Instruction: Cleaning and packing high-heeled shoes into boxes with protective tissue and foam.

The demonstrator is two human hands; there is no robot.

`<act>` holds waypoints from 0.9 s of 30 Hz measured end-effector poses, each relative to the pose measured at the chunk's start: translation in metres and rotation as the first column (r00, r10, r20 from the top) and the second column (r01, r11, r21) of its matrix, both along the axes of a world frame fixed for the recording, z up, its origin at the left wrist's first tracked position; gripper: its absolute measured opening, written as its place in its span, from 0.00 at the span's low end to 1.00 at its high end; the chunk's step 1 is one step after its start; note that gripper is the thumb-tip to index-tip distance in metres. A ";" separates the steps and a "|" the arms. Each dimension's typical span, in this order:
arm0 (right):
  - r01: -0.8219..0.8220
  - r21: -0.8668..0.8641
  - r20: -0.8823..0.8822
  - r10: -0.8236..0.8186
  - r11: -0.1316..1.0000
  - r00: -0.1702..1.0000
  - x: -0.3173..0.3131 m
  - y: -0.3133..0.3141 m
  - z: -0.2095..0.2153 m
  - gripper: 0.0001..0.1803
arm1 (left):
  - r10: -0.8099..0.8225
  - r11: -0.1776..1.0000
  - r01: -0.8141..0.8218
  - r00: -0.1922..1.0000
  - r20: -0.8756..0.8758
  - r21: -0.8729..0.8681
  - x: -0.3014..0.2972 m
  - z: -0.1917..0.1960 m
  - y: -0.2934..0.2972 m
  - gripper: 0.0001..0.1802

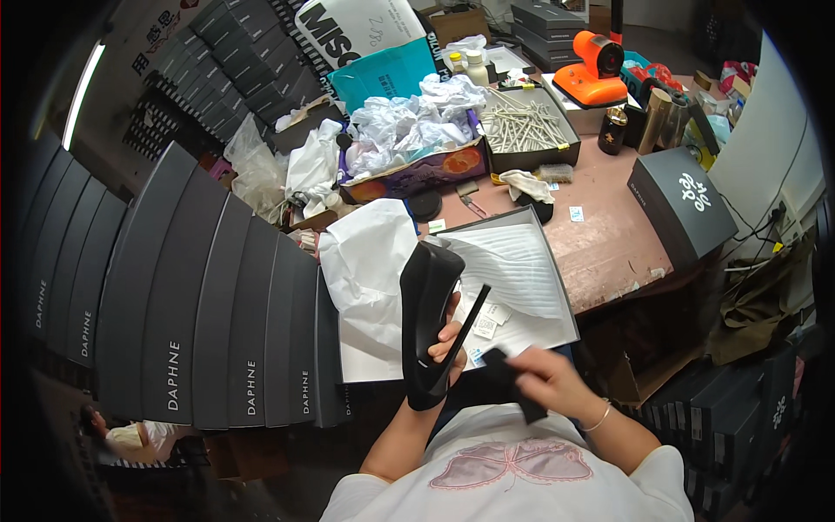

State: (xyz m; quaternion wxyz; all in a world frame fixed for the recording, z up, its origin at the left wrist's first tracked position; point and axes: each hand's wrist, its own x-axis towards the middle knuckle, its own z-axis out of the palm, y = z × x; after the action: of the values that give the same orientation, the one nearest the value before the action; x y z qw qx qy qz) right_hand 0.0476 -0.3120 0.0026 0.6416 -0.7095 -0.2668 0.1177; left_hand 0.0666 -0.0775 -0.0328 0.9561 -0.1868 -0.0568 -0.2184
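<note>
The room is lit by one visible tube lamp (84,91) at the upper left, and one other person (143,439) is seen at the lower left. One table (600,252) is provided; its pinkish top is scuffed along the near edge. Dark shoeboxes (184,304) are stacked to its left; an exact count is prevented by overlap.

One open box (565,317) is placed at the table's near edge, lined with white paper (370,265). One closed box (683,200) is set at the right edge. Toward the far edge, one purple carton (417,171) is filled with crumpled tissue (404,122), one shallow box (570,150) is filled with white sticks (522,122), and one orange device (591,74) is positioned.

One black high-heeled shoe (424,304) is held tilted above the near side of the open box. It is gripped by the left hand (450,341), whose visible fingers are curled around it. One black cloth (515,387) is pinched by the right hand (552,380), fingers closed, slightly blurred, just right of the shoe. Two small bottles (476,70) are stood behind the carton.
</note>
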 end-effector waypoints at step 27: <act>0.544 0.026 0.034 -0.544 0.839 0.838 0.053 -0.037 -0.034 0.17 | -0.241 0.968 0.193 0.892 -0.384 -0.160 -0.025 0.014 -0.035 0.11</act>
State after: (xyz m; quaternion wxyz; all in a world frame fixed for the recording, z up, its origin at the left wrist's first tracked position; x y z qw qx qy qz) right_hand 0.1009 -0.3494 -0.0316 0.6486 -0.7532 -0.0684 -0.0857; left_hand 0.0415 -0.1129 -0.0187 0.9044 -0.2886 0.1483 -0.2772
